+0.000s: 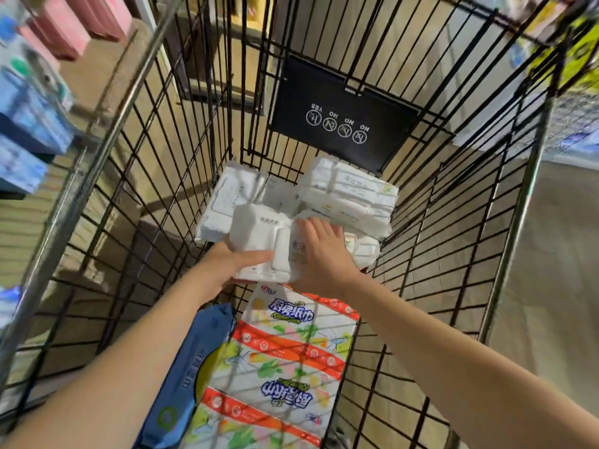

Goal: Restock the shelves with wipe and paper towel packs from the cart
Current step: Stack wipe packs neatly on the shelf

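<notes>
Both my arms reach down into a black wire cart [168, 176]. My left hand [227, 265] grips the near left side of a white wipe pack [259, 234], thumb on top. My right hand [319, 254] presses on the same white pack from the right, fingers spread over it. More white wipe packs [350, 192] lie stacked at the cart's far end. Nearer me lie a colourful paper towel pack [285, 354] with red stripes and a blue wipe pack [191, 367].
A black safety placard [340, 115] hangs on the cart's far wall. Shelves with blue packs [29, 118] and pink packs [64, 24] stand at the left. More goods [570, 59] fill shelving at the upper right. Beige floor [551, 270] shows to the right.
</notes>
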